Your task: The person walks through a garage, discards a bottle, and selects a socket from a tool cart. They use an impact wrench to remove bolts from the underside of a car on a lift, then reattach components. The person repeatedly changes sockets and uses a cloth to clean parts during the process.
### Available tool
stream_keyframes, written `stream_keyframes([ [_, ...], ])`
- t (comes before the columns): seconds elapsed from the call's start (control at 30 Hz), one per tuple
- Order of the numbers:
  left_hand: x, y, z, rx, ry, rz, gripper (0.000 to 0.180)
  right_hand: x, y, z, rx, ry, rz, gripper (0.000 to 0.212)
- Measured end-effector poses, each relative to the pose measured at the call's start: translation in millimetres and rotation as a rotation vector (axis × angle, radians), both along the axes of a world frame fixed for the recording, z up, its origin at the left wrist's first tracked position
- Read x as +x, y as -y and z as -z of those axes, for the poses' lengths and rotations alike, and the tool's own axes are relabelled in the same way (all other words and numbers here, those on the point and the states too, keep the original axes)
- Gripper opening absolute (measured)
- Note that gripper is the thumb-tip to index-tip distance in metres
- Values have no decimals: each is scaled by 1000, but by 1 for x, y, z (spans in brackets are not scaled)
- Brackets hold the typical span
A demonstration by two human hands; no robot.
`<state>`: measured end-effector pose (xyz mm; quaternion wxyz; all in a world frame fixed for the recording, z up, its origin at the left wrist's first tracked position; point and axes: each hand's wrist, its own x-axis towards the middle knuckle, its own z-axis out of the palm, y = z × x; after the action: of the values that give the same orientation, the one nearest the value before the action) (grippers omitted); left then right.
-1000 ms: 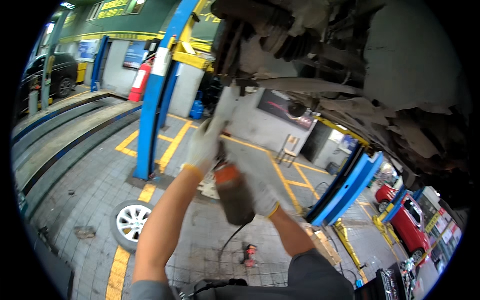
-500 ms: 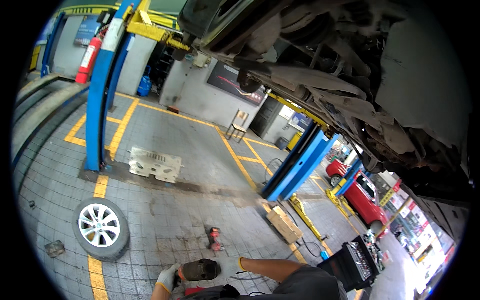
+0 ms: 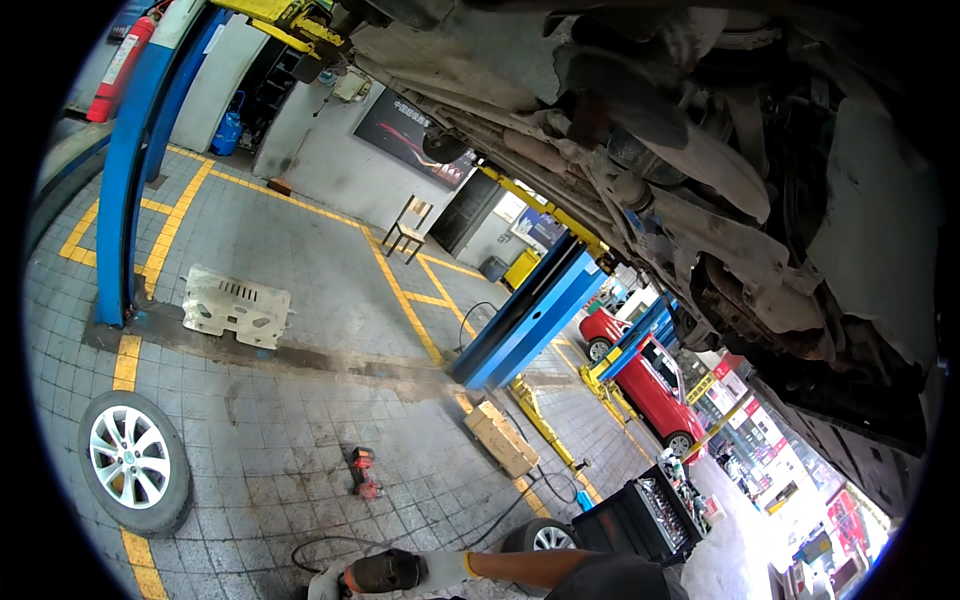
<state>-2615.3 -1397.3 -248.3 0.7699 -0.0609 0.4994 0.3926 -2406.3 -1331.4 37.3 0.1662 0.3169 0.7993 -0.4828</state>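
Note:
At the bottom edge I hold a dark, rounded tool with an orange part [image 3: 385, 572]; its exact kind is hard to make out. My left hand [image 3: 326, 582], in a pale glove, closes on the orange end, partly cut off by the picture's edge. From the right, my right hand [image 3: 441, 570], gloved too, grips the tool's other end. A thin dark hose or cord [image 3: 318, 540] loops on the floor just beyond the tool. Above and to the right hangs the underside of a raised car [image 3: 640, 170].
A red-black cordless power tool [image 3: 363, 473] lies on the tiles. Wheels lie at left [image 3: 130, 464] and near my right arm [image 3: 548, 538]. Around stand a wooden block [image 3: 502, 438], a tool cart [image 3: 640, 520], blue lift posts [image 3: 530, 310], a metal plate [image 3: 236, 306] and a red car [image 3: 655, 385].
My view has swung to the right, so the scene slides left. The second wheel and hose show more now. Both hands stay on the dark tool, lower in the picture.

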Motion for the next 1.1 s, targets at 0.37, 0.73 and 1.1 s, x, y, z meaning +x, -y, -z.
stream_keyframes([
  [0.37, 49, -32, 25, -27, 540, -364, 42, 7, 6, -18, -5, 58, 248, 57],
  [0.73, -16, -23, -82, 40, 775, -271, 41, -47, 16, -22, -45, 111, 571, 53],
  [1.1, -80, -16, -40, -137, 607, -143, 39, -91, -1, -27, -43, 125, 715, 50],
])
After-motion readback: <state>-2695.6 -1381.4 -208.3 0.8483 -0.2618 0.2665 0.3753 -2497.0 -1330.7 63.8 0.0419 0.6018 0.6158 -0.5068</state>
